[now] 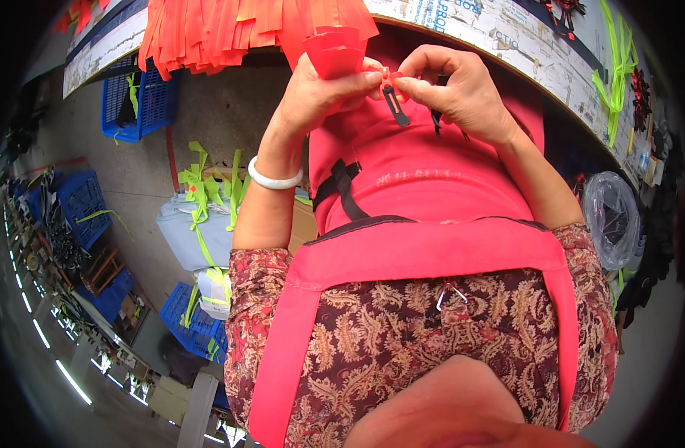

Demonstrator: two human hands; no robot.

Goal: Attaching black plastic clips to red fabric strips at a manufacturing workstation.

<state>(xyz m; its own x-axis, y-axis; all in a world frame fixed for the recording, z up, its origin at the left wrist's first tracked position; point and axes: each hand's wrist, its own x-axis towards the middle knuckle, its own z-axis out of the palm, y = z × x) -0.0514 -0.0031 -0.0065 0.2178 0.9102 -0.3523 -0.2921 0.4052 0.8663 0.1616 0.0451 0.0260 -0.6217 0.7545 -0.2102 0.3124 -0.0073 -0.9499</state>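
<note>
My left hand (312, 93) is closed round a bundle of orange-red fabric strips (335, 56), its thumb and finger pinching toward the middle. Between my two hands hangs a small zipper pull with a black tab (395, 106), its red top close to the fingertips. My right hand (462, 93) pinches a small red end beside it, thumb against finger. Below the right palm, dark pieces (437, 122) dangle, partly hidden by the fingers. Both hands are above my red apron (432, 179), close to the table edge.
A thick row of orange-red strips (215, 33) hangs over the edge of the worktable (462, 26). Neon yellow strips (617, 71) lie at its right. Blue crates (152, 104) stand on the floor to the left, near grey bundles (186, 231). A clear plastic bag (611, 216) is at right.
</note>
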